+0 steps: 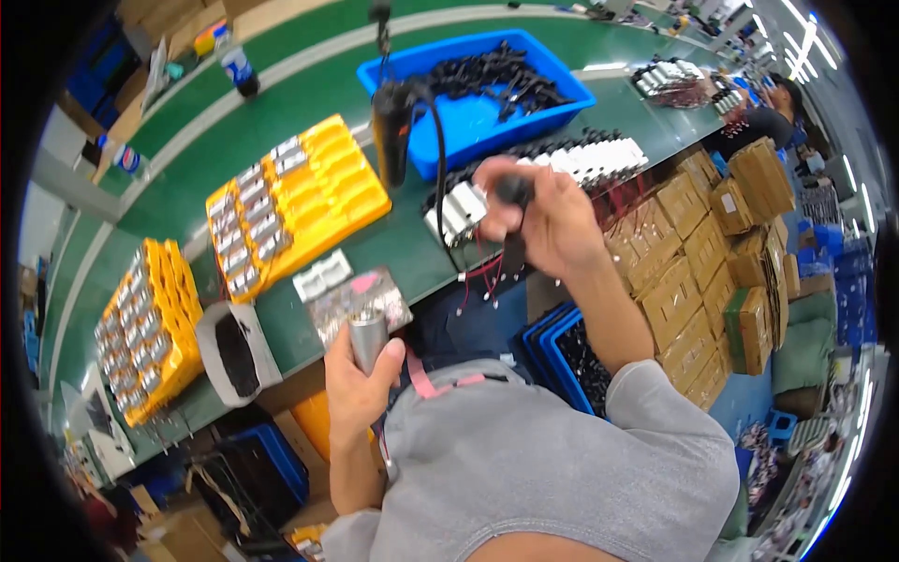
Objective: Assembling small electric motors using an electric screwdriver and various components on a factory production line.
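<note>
Bench (pixel 405 245) carries a blue bin (pixel 468 122) of loose black parts (pixel 510 82), back from the near edge. Silver cylinder (pixel 369 341), held up by that near edge, looks stiff, fairly heavy and smooth enough to slip; its bare sides seem the best hold. Left hand (pixel 361 386) has fingers closed round those sides. Right hand (pixel 562 223) curls its fingers about a small black piece (pixel 513 190), too blurred to tell their exact gap.

1. From my remote seat I see a long green desk (pixel 409 245) bending across the view.
2. On the right, I find brown cardboard boxes (pixel 676 302) piled close to the desk.
3. Beyond them I make out blue floor (pixel 735 391) and a small blue stool (pixel 781 427).
4. Bright tube lights (pixel 807 43) glare at my upper right.
</note>
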A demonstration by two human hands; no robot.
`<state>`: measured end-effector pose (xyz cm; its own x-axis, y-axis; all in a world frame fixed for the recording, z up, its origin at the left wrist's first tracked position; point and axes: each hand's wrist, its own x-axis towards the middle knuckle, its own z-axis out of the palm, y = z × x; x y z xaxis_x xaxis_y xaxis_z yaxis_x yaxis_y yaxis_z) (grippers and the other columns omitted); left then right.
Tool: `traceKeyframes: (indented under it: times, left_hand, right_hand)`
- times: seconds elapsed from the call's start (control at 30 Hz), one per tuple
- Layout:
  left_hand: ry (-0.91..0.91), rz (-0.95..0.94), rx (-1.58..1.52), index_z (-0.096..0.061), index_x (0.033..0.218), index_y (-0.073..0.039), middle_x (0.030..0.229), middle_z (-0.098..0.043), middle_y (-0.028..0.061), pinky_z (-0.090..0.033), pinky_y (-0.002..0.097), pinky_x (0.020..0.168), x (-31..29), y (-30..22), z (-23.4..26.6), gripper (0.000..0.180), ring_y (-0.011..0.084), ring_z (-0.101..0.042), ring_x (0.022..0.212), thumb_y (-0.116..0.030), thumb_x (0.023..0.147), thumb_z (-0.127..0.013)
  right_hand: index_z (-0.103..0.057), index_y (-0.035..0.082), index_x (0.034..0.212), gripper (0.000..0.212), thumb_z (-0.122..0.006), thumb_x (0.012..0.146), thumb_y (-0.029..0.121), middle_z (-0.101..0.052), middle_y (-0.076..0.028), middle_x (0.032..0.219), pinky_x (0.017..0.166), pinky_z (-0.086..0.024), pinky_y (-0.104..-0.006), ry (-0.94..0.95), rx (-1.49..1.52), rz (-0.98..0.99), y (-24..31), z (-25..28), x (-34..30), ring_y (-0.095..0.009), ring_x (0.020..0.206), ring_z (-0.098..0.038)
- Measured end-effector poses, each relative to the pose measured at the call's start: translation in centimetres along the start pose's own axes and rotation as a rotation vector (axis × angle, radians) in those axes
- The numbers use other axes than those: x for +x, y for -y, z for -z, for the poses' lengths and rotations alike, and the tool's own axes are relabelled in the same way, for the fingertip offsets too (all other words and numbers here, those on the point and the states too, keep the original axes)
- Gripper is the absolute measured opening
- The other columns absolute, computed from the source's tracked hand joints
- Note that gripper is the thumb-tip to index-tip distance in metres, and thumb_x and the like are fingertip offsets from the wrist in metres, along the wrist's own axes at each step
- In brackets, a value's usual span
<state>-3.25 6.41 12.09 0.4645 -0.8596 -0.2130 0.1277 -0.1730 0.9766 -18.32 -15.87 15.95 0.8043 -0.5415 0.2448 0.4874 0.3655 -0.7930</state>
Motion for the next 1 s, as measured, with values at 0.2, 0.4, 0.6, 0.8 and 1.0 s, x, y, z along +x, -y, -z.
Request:
traceKeyframes:
  times: [0.2,0.4,0.6,0.8,1.0]
  left_hand:
    - [-0.035,-0.164,0.042,-0.055,0.098,0.000,0.068,-0.058,0.0042,-0.044,0.0248,0.053,-1.2,-0.8,-0.4,0.028,0.0114,-0.056,0.057,-0.015,0.080,-0.069]
    - [-0.042,-0.184,0.174,-0.055,0.100,0.002,0.073,-0.063,0.0092,-0.048,0.0280,0.059,-1.8,-1.8,0.1,0.032,0.0144,-0.062,0.063,-0.014,0.077,-0.071]
    - [-0.110,-0.201,0.296,-0.054,0.100,0.002,0.072,-0.064,0.0144,-0.049,0.0317,0.057,-1.9,-1.5,0.2,0.033,0.0224,-0.065,0.061,-0.015,0.076,-0.071]
    - [-0.214,-0.283,0.503,-0.053,0.096,0.003,0.071,-0.063,0.0192,-0.049,0.0370,0.055,-1.5,-1.4,-0.1,0.030,0.0335,-0.065,0.061,-0.014,0.077,-0.070]
    - [-0.182,-0.242,0.466,-0.052,0.093,0.003,0.068,-0.062,0.0204,-0.049,0.0388,0.054,-1.3,-1.5,0.2,0.029,0.0365,-0.063,0.059,-0.016,0.079,-0.068]
  right_hand:
    - [-0.052,-0.007,0.122,0.046,-0.057,0.093,0.027,-0.056,-0.010,0.093,0.069,-0.047,-0.0315,0.017,0.149,-0.251,-5.2,-5.3,-2.0,-0.012,0.073,-0.052]
    - [-0.059,-0.005,0.117,0.036,-0.062,0.091,0.019,-0.056,-0.008,0.095,0.068,-0.048,-0.0255,0.081,-0.236,-0.345,-6.7,-6.2,-0.5,-0.011,0.076,-0.055]
    - [-0.064,-0.003,0.110,0.029,-0.061,0.091,0.019,-0.057,-0.005,0.088,0.064,-0.046,-0.0225,0.213,-0.570,-0.132,-7.4,-6.8,0.0,-0.010,0.075,-0.055]
    - [-0.065,-0.002,0.109,0.027,-0.061,0.092,0.018,-0.054,-0.002,0.079,0.058,-0.042,-0.0224,0.263,-0.876,-0.102,-6.9,-6.8,0.8,-0.007,0.069,-0.050]
    - [-0.066,-0.004,0.105,0.027,-0.059,0.092,0.020,-0.052,-0.001,0.076,0.056,-0.039,-0.0224,0.125,-0.604,-0.340,-7.8,-7.1,0.9,-0.007,0.065,-0.048]
